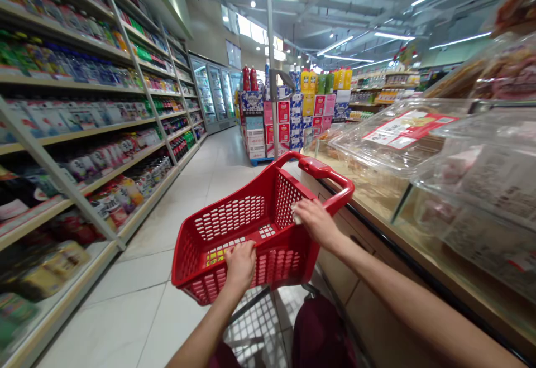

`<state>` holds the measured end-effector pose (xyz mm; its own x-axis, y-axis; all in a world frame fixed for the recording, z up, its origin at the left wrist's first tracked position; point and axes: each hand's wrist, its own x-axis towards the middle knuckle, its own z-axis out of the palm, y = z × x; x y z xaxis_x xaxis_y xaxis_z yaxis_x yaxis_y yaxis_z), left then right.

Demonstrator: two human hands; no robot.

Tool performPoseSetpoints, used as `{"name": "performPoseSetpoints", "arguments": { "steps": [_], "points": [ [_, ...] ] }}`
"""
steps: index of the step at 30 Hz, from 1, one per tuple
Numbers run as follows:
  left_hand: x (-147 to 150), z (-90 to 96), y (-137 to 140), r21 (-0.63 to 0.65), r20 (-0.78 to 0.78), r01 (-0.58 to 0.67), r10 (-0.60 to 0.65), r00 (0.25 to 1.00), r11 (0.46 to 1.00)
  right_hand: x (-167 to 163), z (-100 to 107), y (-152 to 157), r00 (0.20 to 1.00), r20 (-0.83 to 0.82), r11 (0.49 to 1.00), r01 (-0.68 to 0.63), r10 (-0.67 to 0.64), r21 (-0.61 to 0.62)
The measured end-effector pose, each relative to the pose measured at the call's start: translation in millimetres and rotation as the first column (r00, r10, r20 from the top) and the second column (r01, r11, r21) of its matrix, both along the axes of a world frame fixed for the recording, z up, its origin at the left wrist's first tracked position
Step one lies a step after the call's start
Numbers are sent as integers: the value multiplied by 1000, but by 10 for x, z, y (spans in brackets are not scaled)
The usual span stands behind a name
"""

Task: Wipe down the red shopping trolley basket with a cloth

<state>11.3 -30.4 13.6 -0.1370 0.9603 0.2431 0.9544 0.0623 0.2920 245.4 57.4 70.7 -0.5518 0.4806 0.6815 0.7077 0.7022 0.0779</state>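
Left grip [242, 264]: we clasp near side of red cart [276, 242] | Right grip [315, 221]: we clasp its edge beside handle [325, 172] | Location: floor [138, 278], beside counter [402, 245] | Status: we judge both holds made; remainder indeterminable | Far: stacked cartons [283, 132]

Person's left hand [242, 264] low, near middle of view, back turned up, fingers bent over and closed in grip. Left forearm [205, 326] bare, rising from bottom edge, slanting rightward. Right hand [315, 221] higher and farther forward, back up, fingers curled down. Right forearm [385, 284] bare, stretched long from lower right, slanting leftward. Hands well apart. Leg [320, 331] in dark maroon cloth below, between forearms.
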Motion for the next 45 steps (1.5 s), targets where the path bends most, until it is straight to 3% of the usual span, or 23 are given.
{"name": "performPoseSetpoints", "arguments": {
  "steps": [2, 4, 6, 9, 11, 13, 15, 17, 19, 22, 24, 27, 29, 31, 33, 35, 37, 41, 43, 45],
  "points": [
    [17, -2, 8, -5, 1, -2, 2, 1000, 1000, 312, 152, 187, 958, -125, 964, 264, -258, 31],
    [40, -6, 16, -7, 1, -10, 10, 1000, 1000, 486, 216, 297, 892, -229, 912, 408, -390, 34],
    [56, -5, 25, -10, -1, -14, 14, 1000, 1000, 385, 128, 251, 931, -163, 942, 334, -325, 24],
    [39, 9, 34, -27, -6, 8, -8, 1000, 1000, -32, -118, 31, 996, -3, 996, 92, -92, 10],
    [9, 20, 31, -37, -11, 37, -37, 999, 999, -148, -169, -36, 998, 60, 999, 31, -31, -12],
    [-11, 25, 24, -40, -15, 51, -52, 999, 998, -31, -89, 21, 992, 11, 992, 129, -129, -11],
    [-5, 21, 21, -38, -17, 42, -42, 999, 998, 167, 28, 141, 945, -116, 951, 308, -307, -5],
    [18, 14, 27, -39, -20, 24, -25, 999, 999, 239, 62, 211, 902, -188, 919, 393, -388, -10],
    [31, 8, 31, -42, -23, 20, -21, 1000, 999, 125, -21, 177, 936, -150, 947, 321, -318, -2],
    [-25, -1, 3, -42, -53, 67, -70, 996, 997, -91, -167, 61, 997, 32, 997, 69, -70, 16],
    [-100, -12, -40, -41, -95, 91, -94, 991, 995, -26, -130, 74, 996, 66, 998, 53, -55, 29],
    [-176, -26, -90, -24, -150, 49, -52, 987, 999, 285, 64, 236, 937, -122, 941, 335, -327, 47],
    [-174, -22, -90, -18, -169, 9, -12, 985, 1000, 350, 108, 299, 873, -243, 897, 442, -422, 31],
    [-160, -3, -71, -29, -179, -7, 1, 984, 1000, 192, 10, 243, 921, -202, 938, 346, -332, 36],
    [-176, 24, -61, -55, -175, 11, -21, 984, 998, -59, -154, 122, 988, -61, 989, 142, -139, 47],
    [-243, 49, -76, -80, -165, 22, -35, 986, 997, -185, -250, 51, 999, 53, 999, 5, -7, 33],
    [-333, 62, -109, -92, -158, 8, -23, 987, 996, -91, -214, 97, 998, 37, 998, 50, -51, 33],
    [-392, 60, -120, -84, -137, -35, 23, 990, 996, 208, -60, 317, 918, -197, 935, 354, -345, 14],
    [-348, 63, -83, -76, -122, -42, 32, 992, 996, 104, -138, 297, 937, -177, 952, 306, -301, -2],
    [-309, 71, -54, -76, -104, -23, 15, 994, 997, -118, -285, 211, 991, -49, 992, 126, -126, -14]
  ]
}}
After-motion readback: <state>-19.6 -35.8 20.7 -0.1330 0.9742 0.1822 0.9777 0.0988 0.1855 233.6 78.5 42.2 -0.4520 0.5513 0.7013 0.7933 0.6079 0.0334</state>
